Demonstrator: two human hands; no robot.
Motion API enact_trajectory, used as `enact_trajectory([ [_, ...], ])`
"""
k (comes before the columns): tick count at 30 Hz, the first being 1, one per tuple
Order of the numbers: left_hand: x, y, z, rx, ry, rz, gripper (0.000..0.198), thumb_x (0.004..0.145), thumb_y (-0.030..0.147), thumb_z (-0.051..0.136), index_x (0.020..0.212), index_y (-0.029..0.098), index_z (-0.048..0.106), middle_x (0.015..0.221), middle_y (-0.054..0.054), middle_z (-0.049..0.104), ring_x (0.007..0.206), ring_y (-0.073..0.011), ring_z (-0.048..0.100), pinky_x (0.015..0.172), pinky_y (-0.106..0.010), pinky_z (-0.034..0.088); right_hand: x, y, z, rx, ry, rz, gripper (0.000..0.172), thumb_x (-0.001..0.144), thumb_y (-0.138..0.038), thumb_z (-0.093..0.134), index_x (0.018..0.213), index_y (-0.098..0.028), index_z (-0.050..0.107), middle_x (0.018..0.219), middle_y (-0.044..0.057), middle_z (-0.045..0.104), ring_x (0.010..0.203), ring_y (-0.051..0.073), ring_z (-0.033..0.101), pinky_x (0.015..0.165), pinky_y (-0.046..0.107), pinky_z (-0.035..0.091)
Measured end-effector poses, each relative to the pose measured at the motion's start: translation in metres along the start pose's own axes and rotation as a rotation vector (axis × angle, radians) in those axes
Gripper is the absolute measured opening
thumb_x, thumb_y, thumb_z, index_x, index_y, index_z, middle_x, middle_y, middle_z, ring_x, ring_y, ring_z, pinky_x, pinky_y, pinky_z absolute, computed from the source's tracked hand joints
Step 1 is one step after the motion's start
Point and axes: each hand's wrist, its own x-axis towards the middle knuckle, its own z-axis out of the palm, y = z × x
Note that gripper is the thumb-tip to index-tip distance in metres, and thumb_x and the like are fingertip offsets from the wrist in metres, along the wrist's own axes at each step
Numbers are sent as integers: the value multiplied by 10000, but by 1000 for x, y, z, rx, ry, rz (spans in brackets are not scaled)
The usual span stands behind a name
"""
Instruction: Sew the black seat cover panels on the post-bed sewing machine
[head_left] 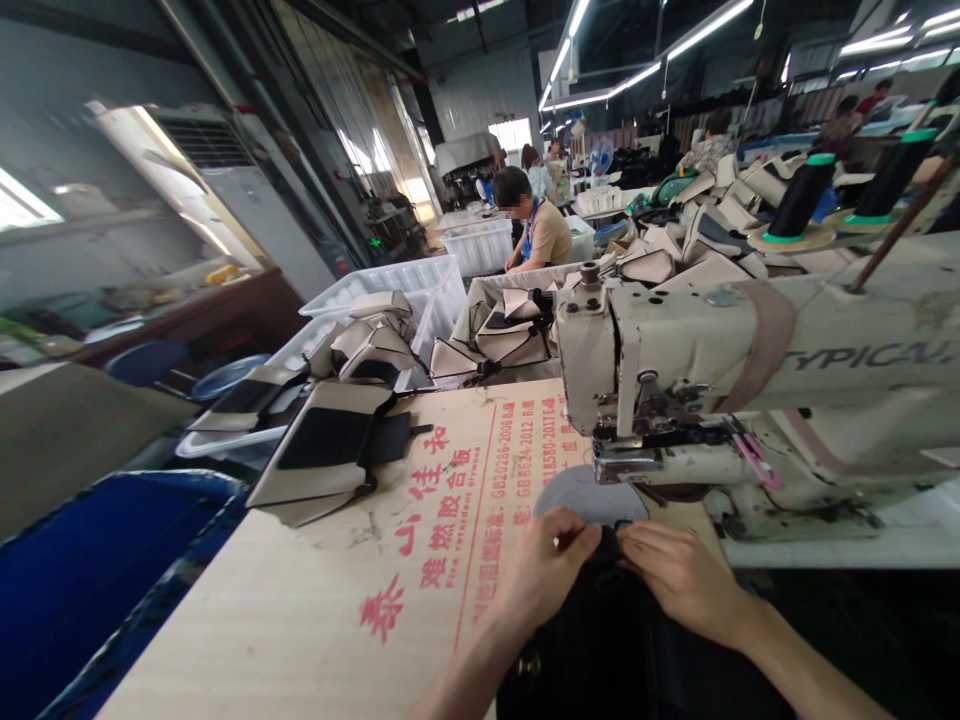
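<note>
My left hand (pixel 551 570) and my right hand (pixel 679 575) meet at a piece of black fabric (pixel 607 630) at the near edge of the plywood table (pixel 337 600). Both hands have their fingers curled and pinched on the fabric's top edge. Just beyond the fingertips lies a grey round piece (pixel 589 495), under the head of the cream sewing machine (pixel 675 370). The needle area (pixel 637 455) sits right above it. The black fabric hangs down towards me between my forearms.
Beige-and-black sewn pieces (pixel 330 450) are stacked at the table's left, more in white crates (pixel 405 300) behind. Black thread cones (pixel 802 195) stand on the machine's far side. A blue bin (pixel 97 570) is at the left. A seated person (pixel 536 230) works further back.
</note>
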Motion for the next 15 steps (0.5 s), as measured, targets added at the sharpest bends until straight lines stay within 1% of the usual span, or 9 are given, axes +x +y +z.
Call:
enact_trajectory([
  [2,7,-6,0,-98,-59,-98,311,767,361,518,537,156,472,537,42,402,541,-89,372,498,-217,288,-1,0,0,44,-20,47,208,922,-159,373,967,-160,576,905,78,641,872,182,601,770,325,528],
  [4,10,-8,0,-174,-116,-176,304,741,372,530,536,154,475,517,50,377,513,-80,331,468,-216,243,-2,-1,-1,113,-29,158,171,914,-206,424,1035,-190,544,914,50,644,859,169,612,761,301,531],
  [6,12,-7,-1,-219,-151,-217,299,731,379,532,544,152,479,503,59,362,487,-70,309,455,-216,220,-1,-3,-2,147,-34,242,239,906,-239,451,1141,-223,490,989,41,632,894,165,611,786,299,526],
  [8,13,-5,-1,-235,-168,-225,302,732,390,530,554,151,479,493,66,353,465,-63,300,444,-214,210,1,-5,-4,128,-41,228,299,913,-235,430,1211,-246,449,1066,51,600,967,173,585,841,320,505],
  [10,13,-4,0,-240,-167,-221,309,745,402,521,568,151,485,490,68,352,449,-60,300,430,-211,205,3,-6,-5,88,-38,167,295,927,-210,386,1211,-249,457,1082,61,576,996,178,562,860,334,489],
  [13,11,-4,1,-229,-135,-185,347,779,419,500,565,146,494,487,69,339,440,-58,304,419,-208,212,4,-8,-4,59,-8,139,258,931,-179,361,1147,-231,491,1012,60,576,934,174,562,813,329,495],
  [15,5,-4,0,-214,-74,-131,332,800,407,499,604,140,524,500,67,359,456,-63,341,432,-203,254,4,-9,-3,52,3,138,241,928,-161,358,1114,-220,501,981,56,577,910,172,560,796,327,493],
])
